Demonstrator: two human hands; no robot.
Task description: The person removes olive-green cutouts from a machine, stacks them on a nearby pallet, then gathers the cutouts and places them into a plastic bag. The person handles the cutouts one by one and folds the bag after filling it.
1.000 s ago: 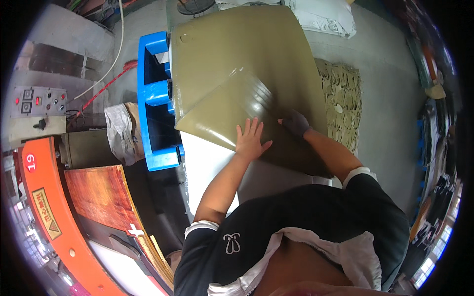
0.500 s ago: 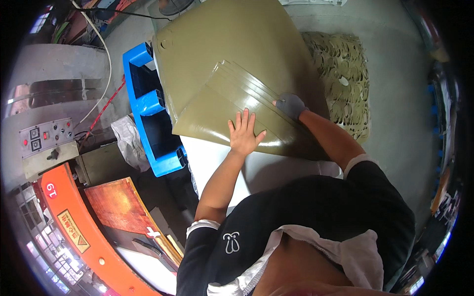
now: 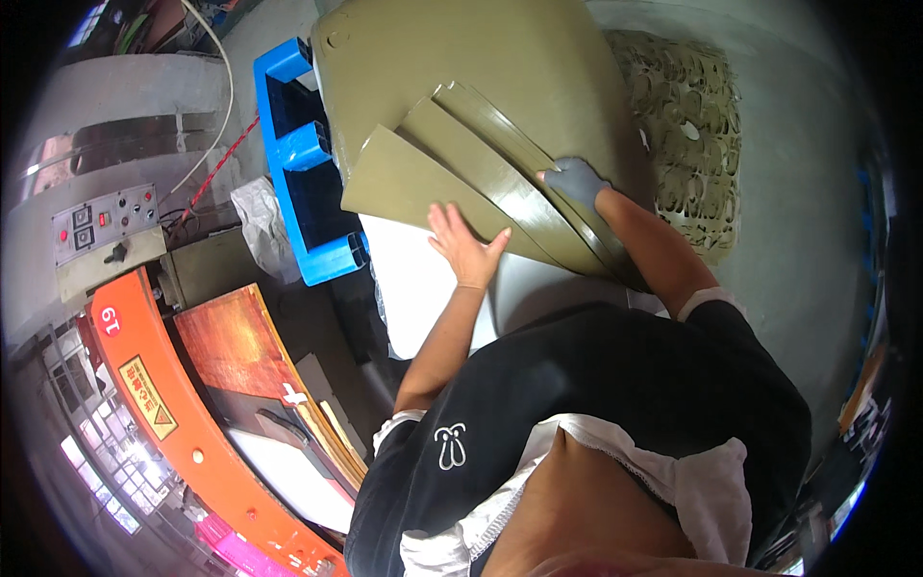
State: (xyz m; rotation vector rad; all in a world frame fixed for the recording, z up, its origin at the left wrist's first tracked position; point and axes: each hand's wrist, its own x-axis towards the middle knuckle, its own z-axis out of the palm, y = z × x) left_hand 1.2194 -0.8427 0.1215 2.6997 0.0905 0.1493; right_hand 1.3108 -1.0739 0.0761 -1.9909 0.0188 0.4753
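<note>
Olive sheets (image 3: 413, 183), cropped at top, touch the splayed left hand (image 3: 466, 254); whether the gloved right hand (image 3: 579, 183) grips them is unclear.

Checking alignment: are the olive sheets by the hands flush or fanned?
Fanned: the sheets show staggered edges beside the right hand.

The fanned sheets (image 3: 413, 173) lie over the near part of the underlying sheet (image 3: 481, 48), with the pallet (image 3: 306, 146) directly to its left, the cloth (image 3: 260, 226) between pallet and control panel (image 3: 108, 223) farther left, and the offcuts (image 3: 702, 159) to the right.
</note>
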